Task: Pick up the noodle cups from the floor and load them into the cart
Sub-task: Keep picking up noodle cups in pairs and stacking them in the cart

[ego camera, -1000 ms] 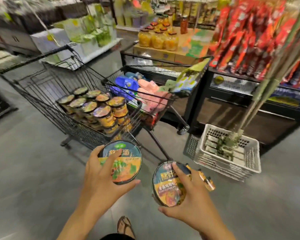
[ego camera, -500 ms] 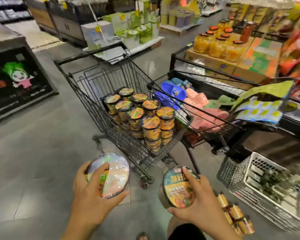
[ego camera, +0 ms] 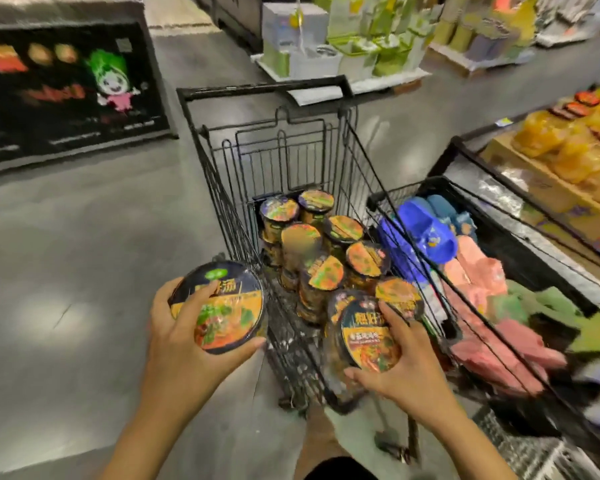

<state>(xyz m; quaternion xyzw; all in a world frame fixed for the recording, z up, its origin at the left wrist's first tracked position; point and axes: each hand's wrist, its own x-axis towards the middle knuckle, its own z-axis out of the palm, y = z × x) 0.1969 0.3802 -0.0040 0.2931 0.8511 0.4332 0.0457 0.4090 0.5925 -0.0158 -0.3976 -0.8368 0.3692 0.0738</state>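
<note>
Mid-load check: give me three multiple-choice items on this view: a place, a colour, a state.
1. The round navy-and-orange noodle cup in the left hand is: A) outside the black wire cart, by its left wall; B) deep inside the cart; C) on the floor.
2. The top slipper in the neighbouring black basket is: A) yellow; B) blue; C) white.
3. The right hand: A) hangs empty; B) pushes the cart's handle; C) grips a second noodle cup.
Answers: 1A, its lid shows left of the cart's wires; 2B, plainly blue; 3C, fingers curl round the lid.
</note>
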